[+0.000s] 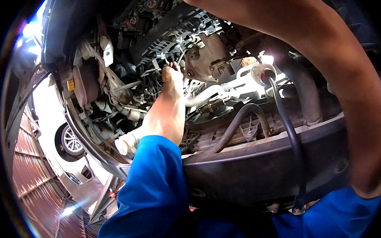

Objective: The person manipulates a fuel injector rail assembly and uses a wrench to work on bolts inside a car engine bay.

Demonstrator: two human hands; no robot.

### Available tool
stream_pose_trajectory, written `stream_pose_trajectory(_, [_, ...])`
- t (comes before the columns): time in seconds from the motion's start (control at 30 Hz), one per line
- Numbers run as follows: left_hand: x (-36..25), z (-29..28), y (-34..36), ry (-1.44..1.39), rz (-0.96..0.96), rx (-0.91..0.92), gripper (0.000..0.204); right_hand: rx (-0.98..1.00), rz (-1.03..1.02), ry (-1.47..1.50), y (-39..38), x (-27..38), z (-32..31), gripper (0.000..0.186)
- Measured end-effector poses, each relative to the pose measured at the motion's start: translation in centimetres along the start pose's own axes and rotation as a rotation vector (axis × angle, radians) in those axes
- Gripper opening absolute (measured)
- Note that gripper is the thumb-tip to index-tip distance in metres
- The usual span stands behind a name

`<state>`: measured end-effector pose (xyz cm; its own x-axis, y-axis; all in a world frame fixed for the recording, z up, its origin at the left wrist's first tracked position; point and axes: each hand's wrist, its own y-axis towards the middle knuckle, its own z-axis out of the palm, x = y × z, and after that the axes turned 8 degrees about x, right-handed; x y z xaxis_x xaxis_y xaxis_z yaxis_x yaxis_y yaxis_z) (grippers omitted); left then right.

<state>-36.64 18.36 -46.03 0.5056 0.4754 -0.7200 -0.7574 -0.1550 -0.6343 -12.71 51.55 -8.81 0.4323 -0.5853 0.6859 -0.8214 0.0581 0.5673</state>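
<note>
My left hand (172, 74) reaches deep into a car's engine bay, its dirty fingers curled against the engine beside a brown metal heat shield (207, 58). Whatever the fingertips grip is hidden. Just beyond them lies a ribbed light-metal engine part (176, 36). My right arm (327, 44) arches up the right side and over the top of the bay; its hand is cut off by the upper edge. A lit work lamp (264, 72) rests right of the heat shield, its black cable (289, 126) running over the front panel.
Left of my left forearm is a grimy plastic tank (86, 85) with a yellow cap (71, 85). A bent hose (240, 120) rises behind the dark front panel (264, 167). Outside at left stands a white car (77, 171) near a corrugated metal wall (31, 164).
</note>
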Motion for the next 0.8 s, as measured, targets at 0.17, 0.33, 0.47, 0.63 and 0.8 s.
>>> stream_pose_trajectory(0.17, [0.6, -0.5, 2.0, 0.127, -0.057, 0.087, 0.010, -0.182, -0.192, -0.121, -0.9, -1.7, 1.2, 0.013])
stream_pose_trajectory(0.33, [0.2, -3.2, 5.4, 0.107, 0.084, 0.165, 0.004, -0.201, -0.236, -0.176, -0.3, -0.8, 1.6, 0.013])
stream_pose_trajectory(0.47, [1.7, 0.4, 1.1, 0.105, -0.011, 0.091, 0.012, -0.147, -0.153, -0.150, -0.9, -1.6, 1.1, 0.013])
stream_pose_trajectory(0.63, [-0.6, 1.6, -4.4, -0.021, -0.061, -0.019, 0.016, -0.175, -0.242, -0.113, -0.5, -1.3, 1.5, 0.014])
stream_pose_trajectory(0.8, [-0.4, 1.3, -2.1, -0.003, -0.089, -0.032, 0.016, -0.106, -0.162, -0.145, -0.1, -0.8, 1.3, 0.014])
